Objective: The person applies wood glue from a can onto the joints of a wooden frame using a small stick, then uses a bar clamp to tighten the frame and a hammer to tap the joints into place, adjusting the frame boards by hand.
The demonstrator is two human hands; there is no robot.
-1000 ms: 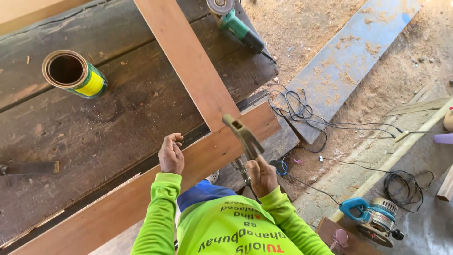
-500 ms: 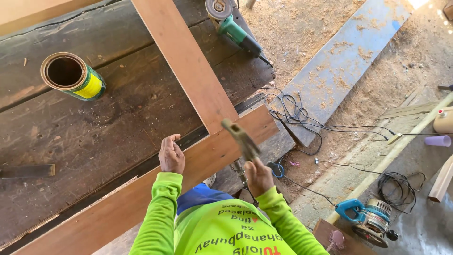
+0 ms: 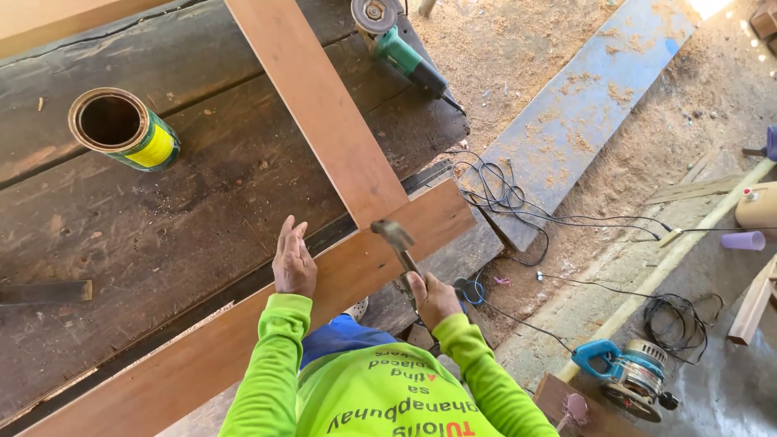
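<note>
Tin can (image 3: 123,129), open at the top and with a yellow and green label, stands at the far left on the dark workbench (image 3: 162,235). To its right, two reddish wooden boards meet in a corner joint: the long board (image 3: 243,332) runs along the near edge of the bench and the cross board (image 3: 320,113) comes down onto it.

The left hand (image 3: 293,263) lies flat on the long board, fingers stretched out and close together, holding nothing, only pressing the wood down. Just to the right, the right hand (image 3: 433,295) is closed around the handle of a hammer (image 3: 398,243), whose head hangs a little above the joint. I cannot see a nail there.

To strike well, I think the flat hand should stay apart from the joint, and the hammer face should come down square on the wood, so that the boards do not slip.

Farther right, a green angle grinder (image 3: 401,44) rests at the bench end, black cables (image 3: 518,202) lie on the sawdust floor, and a blue circular saw (image 3: 627,376) sits at the lower right.
</note>
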